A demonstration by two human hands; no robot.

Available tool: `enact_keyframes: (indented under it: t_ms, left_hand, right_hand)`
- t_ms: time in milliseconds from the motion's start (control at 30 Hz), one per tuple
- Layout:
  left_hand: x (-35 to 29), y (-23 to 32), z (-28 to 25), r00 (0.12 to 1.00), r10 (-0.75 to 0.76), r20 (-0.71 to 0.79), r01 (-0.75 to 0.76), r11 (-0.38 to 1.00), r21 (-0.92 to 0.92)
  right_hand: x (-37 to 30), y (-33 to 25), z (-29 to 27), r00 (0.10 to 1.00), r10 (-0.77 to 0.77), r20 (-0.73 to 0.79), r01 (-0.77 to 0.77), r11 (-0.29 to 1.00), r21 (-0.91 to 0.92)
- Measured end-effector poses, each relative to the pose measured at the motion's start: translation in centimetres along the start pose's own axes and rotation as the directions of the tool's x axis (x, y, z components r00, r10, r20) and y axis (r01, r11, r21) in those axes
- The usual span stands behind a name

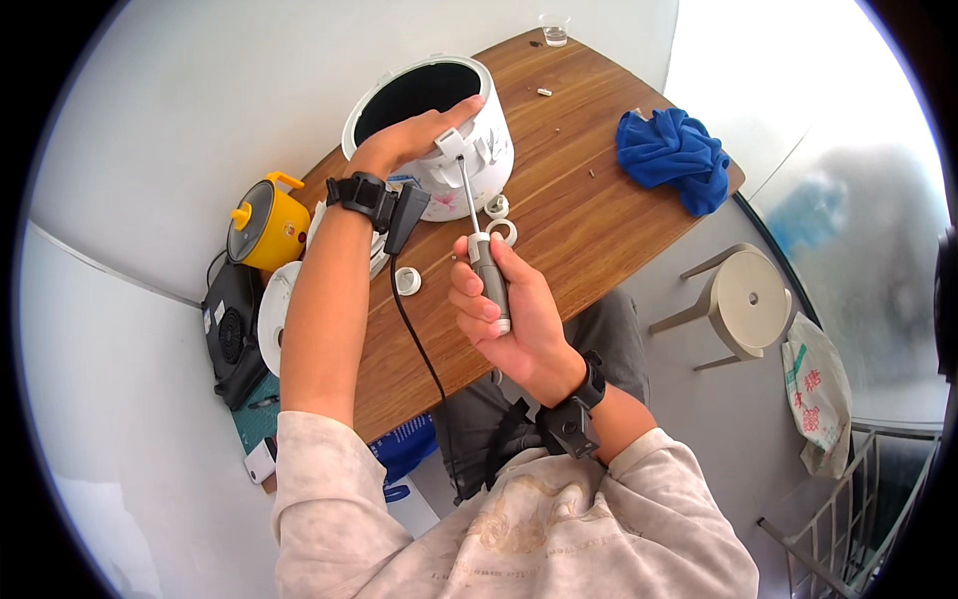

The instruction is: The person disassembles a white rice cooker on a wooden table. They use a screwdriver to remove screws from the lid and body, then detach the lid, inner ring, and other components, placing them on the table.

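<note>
A white rice cooker body (pixel 497 150) with a floral print stands tilted on the wooden table, its dark round opening toward the upper left. My left hand (pixel 411 138) is closed over its near rim, the fingers reaching along the edge beside a small white bracket (pixel 450 143). In my right hand (pixel 534 314) is a screwdriver (pixel 488 272) with a grey and white handle. Its metal shaft points up and away from me, and the tip meets the cooker just below the bracket. Small white plastic parts, including a ring (pixel 504 232) and a round cap (pixel 407 281), lie close by.
A yellow pot (pixel 286 228) and a black appliance (pixel 228 334) stand at the table's left. A blue cloth (pixel 674 160) lies at the right, a clear cup (pixel 555 32) at the far edge. A beige stool (pixel 750 304) stands on the floor. A black cable (pixel 424 349) hangs near my left arm.
</note>
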State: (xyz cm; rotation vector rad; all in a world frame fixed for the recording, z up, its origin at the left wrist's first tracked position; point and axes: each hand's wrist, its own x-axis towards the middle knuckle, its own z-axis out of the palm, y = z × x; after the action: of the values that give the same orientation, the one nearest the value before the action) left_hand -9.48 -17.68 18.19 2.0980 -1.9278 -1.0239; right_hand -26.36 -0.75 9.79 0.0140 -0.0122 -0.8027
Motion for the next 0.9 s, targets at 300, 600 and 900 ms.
enact_keyframes:
  t_ms: [300,600,900]
  left_hand:
    - [0.5,-0.7,0.2,0.998,-0.001,-0.067,0.005,0.999,0.054]
    - [1.4,-1.1,0.2,0.999,-0.019,-0.047,0.022,0.999,0.047]
    - [0.5,-0.4,0.2,0.999,-0.040,-0.033,0.042,0.997,0.057]
  right_hand:
    - [-0.6,-2.3,-0.1,0.982,-0.057,-0.180,-0.041,0.868,-0.495]
    - [-0.3,-7.9,-2.1,0.988,-0.084,-0.127,-0.061,0.545,-0.836]
    - [0.1,-10.5,-0.4,0.903,-0.339,0.266,0.019,-0.586,-0.810]
